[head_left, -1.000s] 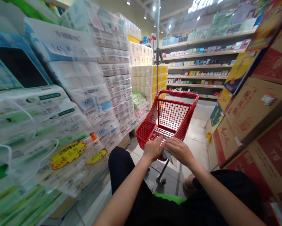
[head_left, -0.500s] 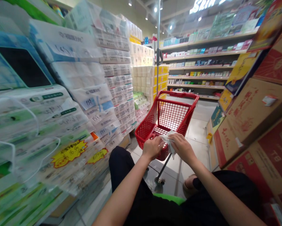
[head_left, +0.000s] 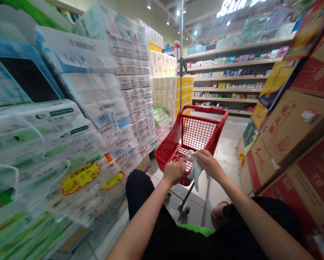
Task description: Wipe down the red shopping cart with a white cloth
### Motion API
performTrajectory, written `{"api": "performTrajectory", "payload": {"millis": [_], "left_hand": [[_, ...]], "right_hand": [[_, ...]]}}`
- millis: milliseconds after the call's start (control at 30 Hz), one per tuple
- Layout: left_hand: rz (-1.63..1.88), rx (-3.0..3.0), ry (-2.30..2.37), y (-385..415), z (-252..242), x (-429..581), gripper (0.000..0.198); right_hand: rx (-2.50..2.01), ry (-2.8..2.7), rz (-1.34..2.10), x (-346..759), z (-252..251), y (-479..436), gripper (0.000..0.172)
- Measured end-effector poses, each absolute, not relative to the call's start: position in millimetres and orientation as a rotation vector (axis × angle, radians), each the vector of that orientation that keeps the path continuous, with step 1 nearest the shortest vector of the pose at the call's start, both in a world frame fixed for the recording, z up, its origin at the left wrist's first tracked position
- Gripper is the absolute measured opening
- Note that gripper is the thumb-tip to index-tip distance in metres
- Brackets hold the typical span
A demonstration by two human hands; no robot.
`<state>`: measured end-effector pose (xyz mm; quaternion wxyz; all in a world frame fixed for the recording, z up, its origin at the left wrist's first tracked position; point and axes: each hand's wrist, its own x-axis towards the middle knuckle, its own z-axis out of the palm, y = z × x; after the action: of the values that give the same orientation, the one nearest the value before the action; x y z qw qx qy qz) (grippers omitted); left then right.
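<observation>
A thin, crumpled white tissue point(head_left: 195, 172) hangs between my hands, over the near end of a small red shopping cart point(head_left: 167, 159). My right hand point(head_left: 209, 165) is closed on its upper right part, fingers bent over the top. My left hand point(head_left: 175, 172) has its fingers curled together at the tissue's left edge, close to the cart's basket; its fingertips are partly hidden. Below the hands, the tissue's loose end dangles in front of the cart's metal leg. The red mesh basket shows no goods inside.
Stacked tissue packs point(head_left: 107, 104) rise on my left, with a dark-screened phone point(head_left: 29, 79) and a white cable point(head_left: 65, 169). Cardboard boxes point(head_left: 292, 126) line the right. A metal pole point(head_left: 181, 54) and product shelves point(head_left: 229, 77) stand behind the cart. My knees flank it.
The tissue has shifted from bunched across both hands to hanging lower under my right hand. My right hand has moved slightly up and right; my left hand has barely moved.
</observation>
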<state>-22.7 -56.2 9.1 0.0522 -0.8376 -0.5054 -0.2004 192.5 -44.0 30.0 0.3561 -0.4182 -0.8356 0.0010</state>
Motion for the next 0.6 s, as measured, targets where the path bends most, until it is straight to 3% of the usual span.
{"api": "performTrajectory", "payload": {"millis": [167,367,600], "left_hand": [[-0.646,-2.573,-1.477,-57.9,8.8,-25.6,0.034],[-0.702,-2.698,-1.289,-58.7,9.7,-31.7,0.066],[-0.633,-2.671,-1.317,-53.9,3.6,-30.9,0.07]], "right_hand": [[-1.178,-2.024,0.04,217.2,21.7,-15.2,0.027],[-1.152,-1.991,0.091,195.4,13.1,-30.6,0.021],[-1.107,-2.129,0.115,155.0,16.7,-83.9,0.014]]}}
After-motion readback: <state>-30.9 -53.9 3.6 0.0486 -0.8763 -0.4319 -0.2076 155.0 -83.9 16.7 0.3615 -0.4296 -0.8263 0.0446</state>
